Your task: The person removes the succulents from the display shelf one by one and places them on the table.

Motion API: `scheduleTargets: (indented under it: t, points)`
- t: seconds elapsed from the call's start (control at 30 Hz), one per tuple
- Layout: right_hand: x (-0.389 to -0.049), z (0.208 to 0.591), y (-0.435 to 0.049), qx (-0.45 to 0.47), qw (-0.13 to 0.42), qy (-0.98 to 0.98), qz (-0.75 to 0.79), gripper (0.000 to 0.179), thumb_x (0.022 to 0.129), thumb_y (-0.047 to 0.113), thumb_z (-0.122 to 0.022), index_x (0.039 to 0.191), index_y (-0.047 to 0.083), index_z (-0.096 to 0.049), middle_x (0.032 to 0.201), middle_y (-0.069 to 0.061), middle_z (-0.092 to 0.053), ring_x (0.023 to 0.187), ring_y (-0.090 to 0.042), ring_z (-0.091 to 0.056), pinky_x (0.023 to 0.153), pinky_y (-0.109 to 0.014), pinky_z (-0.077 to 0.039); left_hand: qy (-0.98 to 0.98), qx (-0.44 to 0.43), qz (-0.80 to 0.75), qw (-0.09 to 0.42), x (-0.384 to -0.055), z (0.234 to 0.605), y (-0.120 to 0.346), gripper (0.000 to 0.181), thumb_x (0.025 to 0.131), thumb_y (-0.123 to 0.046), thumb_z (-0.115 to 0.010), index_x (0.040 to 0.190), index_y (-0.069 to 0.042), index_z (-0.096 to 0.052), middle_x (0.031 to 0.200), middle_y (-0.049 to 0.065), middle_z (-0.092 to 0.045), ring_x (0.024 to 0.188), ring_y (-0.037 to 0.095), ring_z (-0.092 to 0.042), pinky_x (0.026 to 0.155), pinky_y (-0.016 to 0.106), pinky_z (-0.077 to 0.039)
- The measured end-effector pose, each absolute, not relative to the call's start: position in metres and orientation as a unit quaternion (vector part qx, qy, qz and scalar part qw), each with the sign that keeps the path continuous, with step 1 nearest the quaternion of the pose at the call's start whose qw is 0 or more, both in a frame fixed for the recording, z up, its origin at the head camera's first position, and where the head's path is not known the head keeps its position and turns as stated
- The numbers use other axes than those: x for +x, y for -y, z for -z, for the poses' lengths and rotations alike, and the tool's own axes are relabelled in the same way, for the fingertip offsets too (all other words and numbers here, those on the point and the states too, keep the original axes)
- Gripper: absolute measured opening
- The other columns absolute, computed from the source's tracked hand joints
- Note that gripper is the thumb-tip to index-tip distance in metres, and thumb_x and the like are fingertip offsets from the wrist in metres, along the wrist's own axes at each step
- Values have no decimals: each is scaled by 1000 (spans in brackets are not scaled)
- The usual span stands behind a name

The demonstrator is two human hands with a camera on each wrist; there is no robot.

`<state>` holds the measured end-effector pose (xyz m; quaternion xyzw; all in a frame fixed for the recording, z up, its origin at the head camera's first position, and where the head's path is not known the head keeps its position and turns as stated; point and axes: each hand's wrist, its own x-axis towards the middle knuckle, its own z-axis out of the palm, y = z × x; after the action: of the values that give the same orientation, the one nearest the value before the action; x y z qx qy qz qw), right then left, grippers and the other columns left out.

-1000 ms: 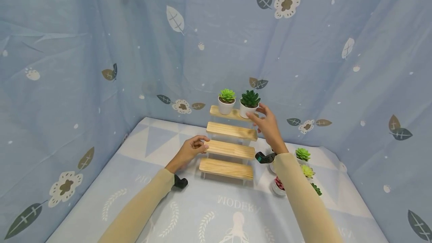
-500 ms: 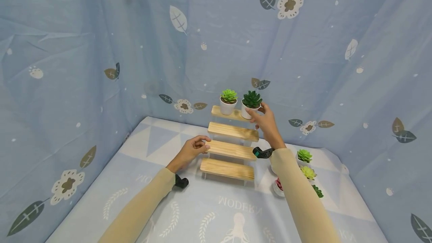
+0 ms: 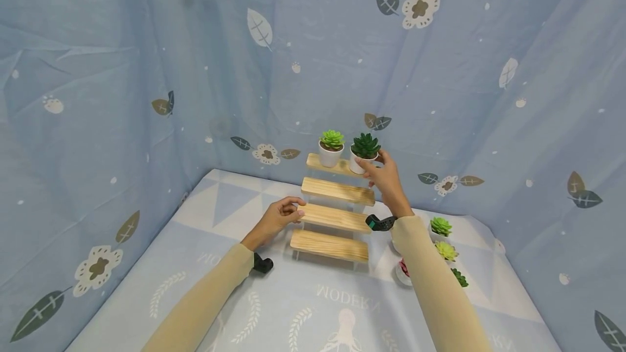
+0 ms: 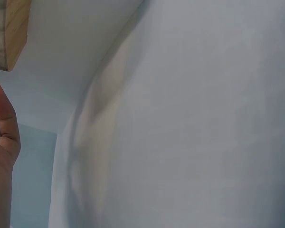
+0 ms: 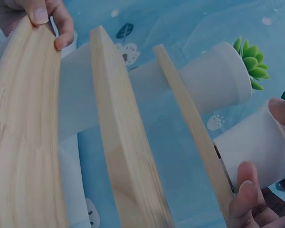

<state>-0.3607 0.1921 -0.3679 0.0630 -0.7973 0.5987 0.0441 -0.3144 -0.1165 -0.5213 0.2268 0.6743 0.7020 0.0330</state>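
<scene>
A wooden four-tier plant stand (image 3: 335, 217) stands on the cloth. At its left end my left hand (image 3: 276, 220) pinches the second board from the bottom, thumb on top, as the right wrist view also shows. My right hand (image 3: 388, 181) grips the white pot of a dark green potted succulent (image 3: 365, 146), thumb and fingers on opposite sides. Its base is at the right end of the top board; a thin dark line shows between them in the right wrist view. Left of it, a bright green potted succulent (image 3: 331, 152) stands upright on the same board.
Right of the stand, partly behind my right sleeve, are more potted succulents: a light green one (image 3: 441, 226), a yellow-green one (image 3: 446, 250), a dark green one (image 3: 459, 277) and a red one (image 3: 404, 273). A blue patterned curtain (image 3: 313, 42) hangs close behind the stand.
The head view has shifted slightly. My right hand and the dark green succulent have barely moved at the top board; my left hand stays on the stand.
</scene>
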Motion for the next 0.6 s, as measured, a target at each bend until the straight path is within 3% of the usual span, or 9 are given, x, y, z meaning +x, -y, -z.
scheduleTargets:
  t: [0.13, 0.27, 0.4, 0.6]
  points:
    - [-361, 370, -192, 63, 45, 790, -608, 93, 92, 50, -76, 163, 20, -24, 152, -13, -40, 102, -35, -65, 65, -45, -52, -674, 227, -703, 30, -314, 522, 117, 36, 101, -21, -71, 133, -7, -63, 97, 12, -66, 89, 22, -66, 93, 58, -56]
    - [-359, 369, -192, 60, 43, 790, -608, 86, 96, 40, -74, 162, 16, -25, 152, -16, -38, 107, -40, -64, 68, -51, -51, -674, 227, -702, 29, -314, 523, 117, 35, 101, -19, -70, 133, -6, -63, 97, 12, -66, 89, 22, -66, 92, 56, -57]
    - [-357, 369, -194, 68, 50, 788, -609, 81, 98, 36, -74, 160, 14, -27, 148, -17, -40, 99, -37, -65, 68, -54, -50, -676, 229, -700, 30, -314, 524, 117, 35, 101, -19, -70, 133, -6, -62, 97, 11, -66, 89, 21, -66, 91, 53, -59]
    - [-354, 370, -196, 85, 82, 784, -609, 81, 92, 44, -78, 155, 16, -36, 137, -11, -49, 89, -20, -55, 60, -34, -53, -673, 232, -702, 31, -314, 522, 117, 36, 101, -20, -70, 133, -6, -62, 97, 11, -66, 88, 21, -66, 92, 58, -57]
